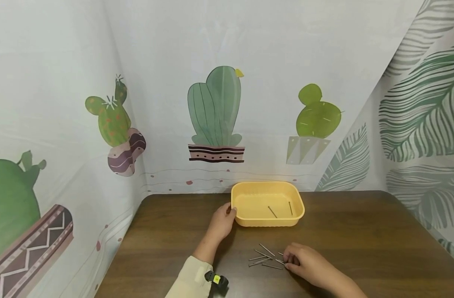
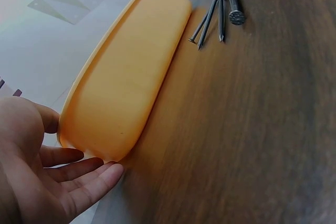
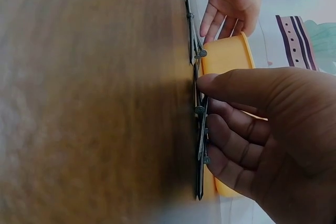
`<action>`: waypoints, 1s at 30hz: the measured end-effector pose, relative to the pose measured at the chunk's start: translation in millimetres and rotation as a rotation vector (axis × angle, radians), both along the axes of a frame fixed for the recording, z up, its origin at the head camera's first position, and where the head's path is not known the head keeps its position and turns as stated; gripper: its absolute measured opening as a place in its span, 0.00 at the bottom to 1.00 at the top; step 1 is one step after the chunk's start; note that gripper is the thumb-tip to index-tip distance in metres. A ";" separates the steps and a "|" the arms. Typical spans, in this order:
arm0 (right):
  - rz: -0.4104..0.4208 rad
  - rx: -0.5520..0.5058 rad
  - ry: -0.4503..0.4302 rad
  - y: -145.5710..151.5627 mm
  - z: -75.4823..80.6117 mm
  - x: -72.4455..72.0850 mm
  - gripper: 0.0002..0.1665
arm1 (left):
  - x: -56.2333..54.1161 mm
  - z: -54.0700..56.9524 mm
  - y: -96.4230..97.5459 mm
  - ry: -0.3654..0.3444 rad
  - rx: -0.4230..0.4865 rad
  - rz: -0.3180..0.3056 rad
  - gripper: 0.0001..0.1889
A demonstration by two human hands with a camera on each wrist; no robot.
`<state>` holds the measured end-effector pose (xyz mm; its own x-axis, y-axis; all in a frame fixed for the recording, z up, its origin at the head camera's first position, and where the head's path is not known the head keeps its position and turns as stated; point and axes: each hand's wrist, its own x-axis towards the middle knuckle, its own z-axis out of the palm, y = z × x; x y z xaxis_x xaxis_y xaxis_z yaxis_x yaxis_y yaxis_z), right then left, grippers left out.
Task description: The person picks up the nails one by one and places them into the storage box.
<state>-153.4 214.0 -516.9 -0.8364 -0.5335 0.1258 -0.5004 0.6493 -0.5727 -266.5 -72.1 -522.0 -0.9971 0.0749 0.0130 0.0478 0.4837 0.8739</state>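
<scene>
A yellow plastic tray (image 1: 268, 222) stands at the back of the table with two nails (image 1: 272, 212) lying inside. My left hand (image 1: 222, 223) holds the tray at its left end; in the left wrist view its thumb and fingers lie around the end wall (image 2: 121, 77). Several loose steel nails (image 1: 267, 250) lie crossed in a small pile in front of the tray. At the right side of this pile, my right hand (image 1: 305, 260) pinches a nail between thumb and fingers. Close by in the right wrist view, other nails (image 3: 190, 35) overlap the thumb's tip.
The dark wooden table (image 1: 361, 231) has its far edge just behind the tray. A white cloth (image 1: 271, 41) printed with cacti and leaves hangs behind it. On the left sleeve (image 1: 191, 277) sits a small black strapped device (image 1: 217, 279).
</scene>
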 end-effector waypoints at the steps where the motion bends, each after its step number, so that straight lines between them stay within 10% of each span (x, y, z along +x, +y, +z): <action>1: 0.001 -0.001 -0.001 0.0 0.1 -0.1 0.09 | 0.1 0.1 0.1 -0.001 0.000 0.002 0.27; 30: -0.030 -0.080 0.164 -1.9 3.9 -2.5 0.09 | -0.1 -0.7 -1.1 -0.002 0.005 -0.007 0.27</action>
<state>-156.0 212.1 -513.0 -0.8166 -0.4913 0.3029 -0.5723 0.6208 -0.5358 -266.6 -73.3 -522.7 -0.9966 0.0821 0.0113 0.0494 0.4792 0.8763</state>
